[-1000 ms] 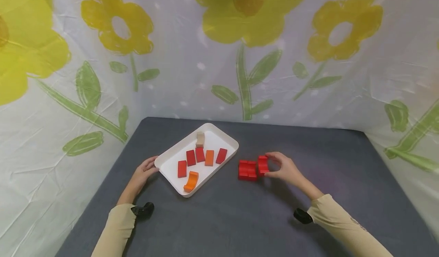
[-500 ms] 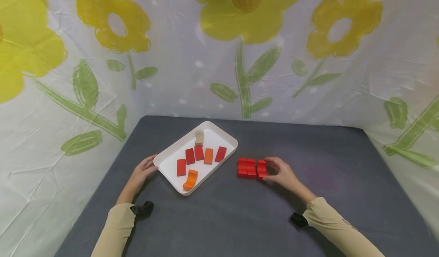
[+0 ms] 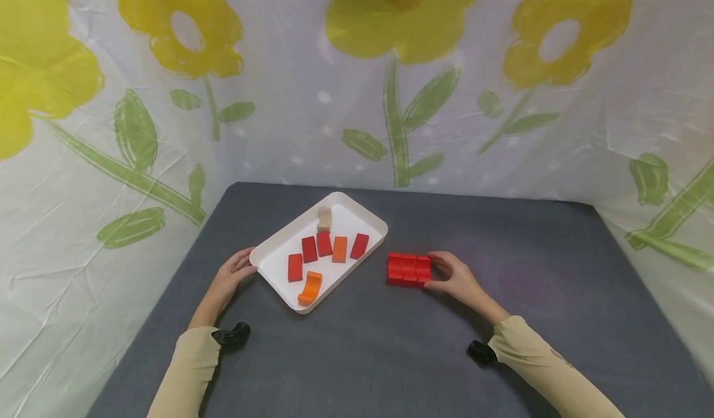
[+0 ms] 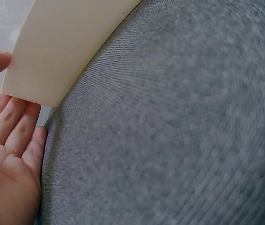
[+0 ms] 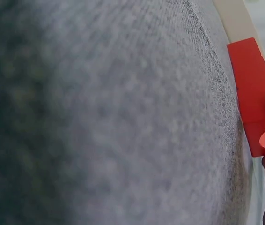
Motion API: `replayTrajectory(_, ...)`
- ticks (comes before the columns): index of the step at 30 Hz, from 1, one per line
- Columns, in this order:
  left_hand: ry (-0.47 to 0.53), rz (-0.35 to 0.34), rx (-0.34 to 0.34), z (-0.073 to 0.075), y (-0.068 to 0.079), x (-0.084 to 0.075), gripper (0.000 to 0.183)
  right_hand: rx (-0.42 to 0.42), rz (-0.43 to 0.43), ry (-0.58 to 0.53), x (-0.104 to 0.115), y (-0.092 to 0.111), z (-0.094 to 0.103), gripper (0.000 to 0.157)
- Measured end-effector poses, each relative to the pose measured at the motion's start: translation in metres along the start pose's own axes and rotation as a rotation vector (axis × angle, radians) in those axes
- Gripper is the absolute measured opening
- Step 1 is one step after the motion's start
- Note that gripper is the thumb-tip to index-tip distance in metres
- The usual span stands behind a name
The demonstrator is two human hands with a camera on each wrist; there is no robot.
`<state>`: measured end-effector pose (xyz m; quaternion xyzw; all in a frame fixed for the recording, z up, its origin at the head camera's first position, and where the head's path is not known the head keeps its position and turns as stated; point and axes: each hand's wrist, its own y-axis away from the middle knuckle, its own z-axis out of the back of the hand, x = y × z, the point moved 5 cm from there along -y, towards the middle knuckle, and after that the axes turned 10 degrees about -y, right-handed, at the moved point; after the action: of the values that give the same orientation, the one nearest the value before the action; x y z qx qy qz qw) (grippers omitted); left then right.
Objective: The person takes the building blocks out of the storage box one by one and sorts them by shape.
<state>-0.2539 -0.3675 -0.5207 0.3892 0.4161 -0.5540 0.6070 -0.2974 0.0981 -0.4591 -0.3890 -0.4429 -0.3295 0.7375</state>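
My right hand (image 3: 454, 276) pinches the end of a red toy block (image 3: 423, 271) with a scooped-out top, thumb on the near end and fingers on the far end. Two matching red blocks (image 3: 401, 268) sit side by side against its left, making one tight row on the table. Up close in the right wrist view, the row shows as a red side face (image 5: 253, 79) with a curved hollow at the end. At the left corner of a white tray (image 3: 283, 297), my left hand (image 3: 229, 280) lies with fairly straight fingers and its thumb touching the tray's rim.
Inside the tray are several red flat blocks (image 3: 309, 249), an orange flat block (image 3: 339, 249), a curved orange block (image 3: 310, 288) and a plain wood-coloured block (image 3: 325, 218). Dark grey cloth (image 3: 357, 356) covers the table. A flower-printed curtain (image 3: 290, 126) encloses the back and sides.
My right hand has brought the third red block leftward and down, from just apart to flush against the other two. The left hand has stayed at the tray's corner.
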Motion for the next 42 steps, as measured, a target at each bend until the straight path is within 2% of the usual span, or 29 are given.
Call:
replayTrajectory(5,0.014,-0.016,-0.007,0.003,0.0,-0.001,0.054,0.012,0.016,-0.004,-0.005,-0.005,-0.001,0.061)
replayTrajectory(9,0.019,-0.024,-0.014,0.005,0.001,0.0,0.053,0.016,0.032,0.002,-0.021,-0.007,0.0,0.064)
replayTrajectory(14,0.023,-0.031,-0.015,0.005,0.002,0.001,0.053,0.017,0.01,-0.021,-0.037,-0.009,0.002,0.066)
replayTrajectory(21,0.044,-0.035,-0.014,0.009,0.004,0.001,0.053,0.031,0.017,0.049,-0.005,-0.017,-0.002,0.064)
replayTrajectory(25,0.041,-0.048,-0.021,0.012,0.004,0.001,0.052,0.03,-0.003,0.065,0.003,-0.036,0.001,0.066)
replayTrajectory(32,0.018,-0.027,-0.02,0.011,0.004,0.0,0.054,0.03,0.05,0.022,0.059,-0.081,-0.013,0.065)
replayTrajectory(38,0.022,-0.035,-0.016,0.005,0.003,-0.002,0.051,0.03,0.109,0.073,0.066,-0.133,-0.024,0.069)
replayTrajectory(42,0.022,-0.048,-0.015,0.0,0.003,-0.005,0.049,0.021,0.101,0.075,0.068,-0.156,-0.037,0.07)
